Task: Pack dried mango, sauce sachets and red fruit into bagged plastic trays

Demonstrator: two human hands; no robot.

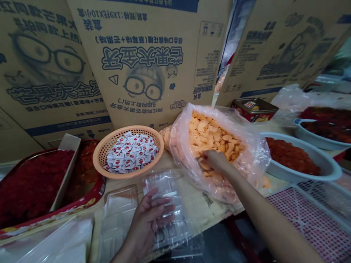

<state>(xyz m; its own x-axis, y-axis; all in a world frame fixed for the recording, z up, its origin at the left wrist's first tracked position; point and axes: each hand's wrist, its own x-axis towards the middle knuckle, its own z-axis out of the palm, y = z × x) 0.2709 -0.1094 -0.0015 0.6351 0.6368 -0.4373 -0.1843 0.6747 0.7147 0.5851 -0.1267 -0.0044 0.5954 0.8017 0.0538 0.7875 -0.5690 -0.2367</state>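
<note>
My left hand (154, 215) rests over a clear plastic tray (173, 191) with moulded compartments, its fingers stretched out and apart on the plastic. A second clear tray (117, 215) lies just left of it. My right hand (216, 160) reaches into a large clear bag (187, 134) full of flat orange pieces (204, 130), which look like gummy candy or chips. Its fingers are curled closed among the pieces, and the fingertips are partly hidden. Left of the bag stands an orange woven basket (99, 160) with many small white-and-red sachets (131, 152).
At the left is a red container (101, 189) of dark red food, with a pale divider (65, 170). Light blue bowls (335, 171) of reddish food stand at the right. A pink mesh basket (307, 217) sits below them. Cardboard boxes (155, 18) wall off the back.
</note>
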